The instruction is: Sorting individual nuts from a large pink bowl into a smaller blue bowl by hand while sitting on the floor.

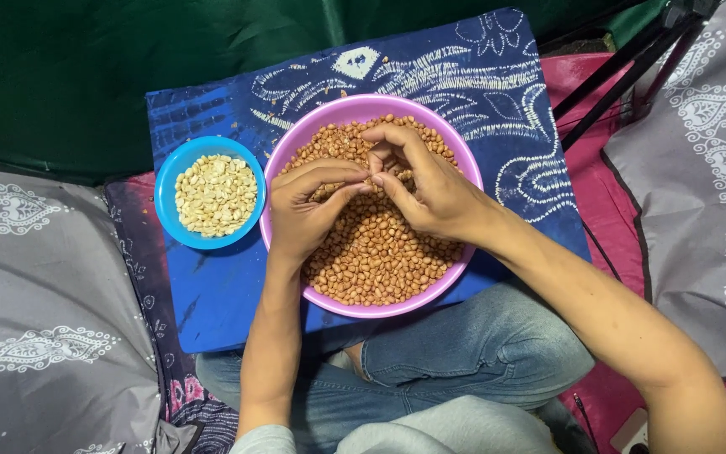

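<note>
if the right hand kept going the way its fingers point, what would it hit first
The right hand points leftward at the left hand; their fingertips nearly touch above the peanuts, so it would likely meet that hand first.

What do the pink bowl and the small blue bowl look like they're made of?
Round pink bowl of red-skinned peanuts: probably plastic, with a smooth, evenly coloured, thin rim. Small round blue bowl of pale peeled peanuts: likely plastic too, showing the same uniform colour and soft sheen.

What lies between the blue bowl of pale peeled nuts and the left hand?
Only the near rim of the purple bowl separates the blue bowl from the left hand; the bowls nearly touch, seen in the head view.
</note>
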